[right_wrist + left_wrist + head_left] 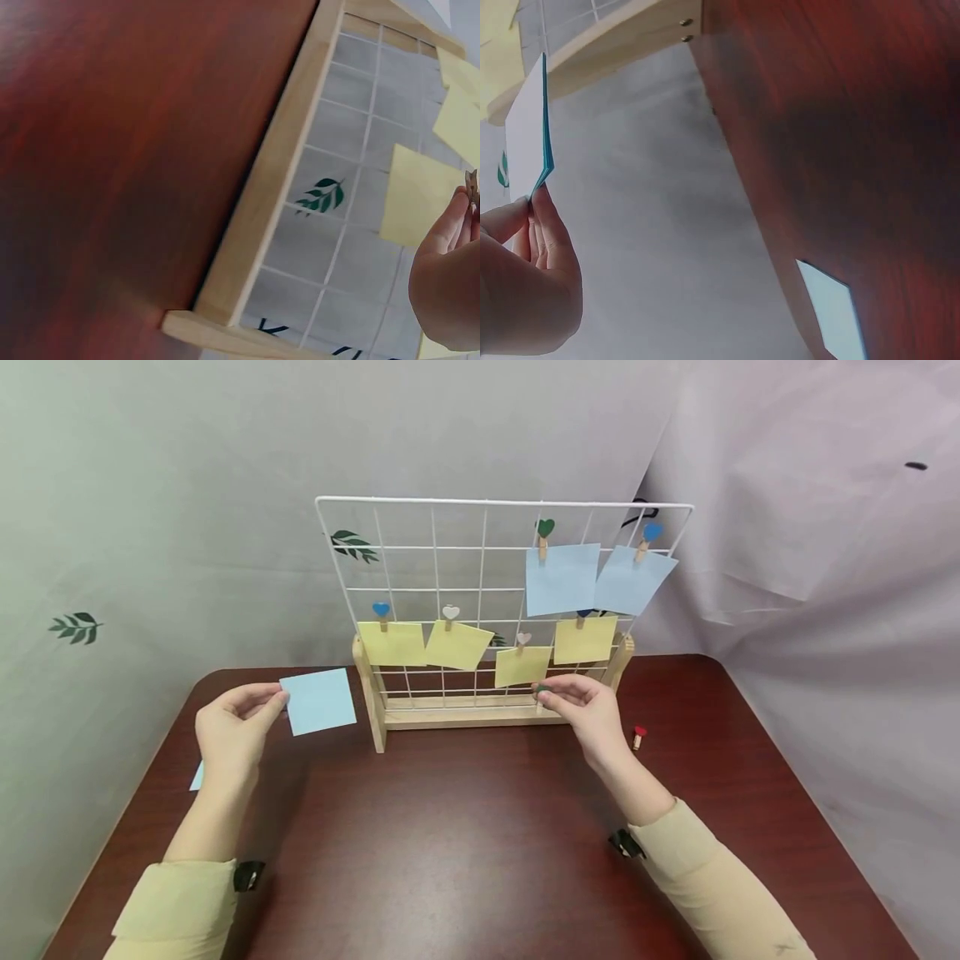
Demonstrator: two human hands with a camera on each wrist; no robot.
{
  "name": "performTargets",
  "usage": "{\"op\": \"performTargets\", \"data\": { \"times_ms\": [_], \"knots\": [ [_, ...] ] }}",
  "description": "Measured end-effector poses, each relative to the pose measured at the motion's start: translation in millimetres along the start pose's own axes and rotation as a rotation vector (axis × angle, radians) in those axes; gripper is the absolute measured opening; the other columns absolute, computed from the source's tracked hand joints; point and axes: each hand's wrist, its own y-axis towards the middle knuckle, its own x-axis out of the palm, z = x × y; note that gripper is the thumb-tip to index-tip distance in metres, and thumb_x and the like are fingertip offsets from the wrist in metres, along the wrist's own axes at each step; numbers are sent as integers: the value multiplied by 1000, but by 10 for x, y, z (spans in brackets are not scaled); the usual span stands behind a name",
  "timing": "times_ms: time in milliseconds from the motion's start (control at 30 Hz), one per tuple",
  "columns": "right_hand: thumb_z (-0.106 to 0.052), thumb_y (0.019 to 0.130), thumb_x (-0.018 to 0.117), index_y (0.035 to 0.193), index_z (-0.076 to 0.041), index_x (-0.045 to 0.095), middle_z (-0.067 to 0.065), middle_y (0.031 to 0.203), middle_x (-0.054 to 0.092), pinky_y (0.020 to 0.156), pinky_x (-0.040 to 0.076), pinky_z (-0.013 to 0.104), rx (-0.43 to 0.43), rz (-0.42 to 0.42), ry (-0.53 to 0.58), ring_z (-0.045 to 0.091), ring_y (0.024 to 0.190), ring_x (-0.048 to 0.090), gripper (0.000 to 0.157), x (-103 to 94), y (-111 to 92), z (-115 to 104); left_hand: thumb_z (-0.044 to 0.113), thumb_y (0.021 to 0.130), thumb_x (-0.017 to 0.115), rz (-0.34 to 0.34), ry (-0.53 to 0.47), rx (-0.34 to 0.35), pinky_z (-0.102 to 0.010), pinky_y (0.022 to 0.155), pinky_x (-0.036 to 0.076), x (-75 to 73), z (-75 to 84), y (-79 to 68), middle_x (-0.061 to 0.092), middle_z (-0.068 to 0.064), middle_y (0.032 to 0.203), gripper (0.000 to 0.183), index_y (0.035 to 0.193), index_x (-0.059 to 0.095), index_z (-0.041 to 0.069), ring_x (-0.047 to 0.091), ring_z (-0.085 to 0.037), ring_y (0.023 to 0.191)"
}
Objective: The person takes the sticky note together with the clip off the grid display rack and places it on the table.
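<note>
My left hand (236, 722) pinches a light blue sticky note (321, 702) by its edge, left of the rack and above the table. Seen edge-on in the left wrist view, the held note (529, 127) shows a darker blue lower side. Between thumb and fingers, my right hand (588, 714) grips a small wooden clothespin (472, 184) with a green top, in front of the rack's lower right part. A white wire grid (487, 502) stands in a wooden base (465, 719). Two blue notes (562, 581) hang at its upper right, and several yellow notes (392, 645) hang lower down, on heart-topped clothespins.
A red-topped clothespin (638, 737) lies on the dark red table (450, 843), right of the rack. Another blue note (832, 311) lies near the table's left edge, partly behind my left wrist in the head view. A pale cloth (187, 485) hangs behind.
</note>
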Motion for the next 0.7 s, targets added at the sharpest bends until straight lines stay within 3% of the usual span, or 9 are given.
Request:
{"op": "performTargets", "data": {
  "times_ms": [200,367,500,700],
  "knots": [
    [8,94,74,109,5,77,-14,91,81,86,63,19,15,4,-24,3,91,79,16,-96,-35,92,4,95,77,-12,87,-34,-5,61,51,-87,-66,40,70,25,69,11,103,83,7,68,7,59],
    [9,94,73,110,7,76,-14,92,81,86,63,18,23,15,-40,2,90,78,17,-202,-70,161,10,98,76,-29,205,-19,-1,71,52,-138,-163,66,66,31,73,13,110,80,6,68,11,63],
    [8,93,75,113,12,74,-14,94,81,86,62,16,22,20,-39,1,89,78,20,-280,-94,208,12,99,75,-38,265,-22,-1,69,52,-192,-255,86,63,35,69,17,113,78,3,67,11,61],
    [7,93,76,107,0,80,-15,95,81,84,61,15,55,39,-51,-1,89,78,16,-367,-127,248,10,100,73,-61,307,-19,-4,65,54,-259,-373,112,61,37,66,21,116,76,-4,67,11,60]
  ]
}}
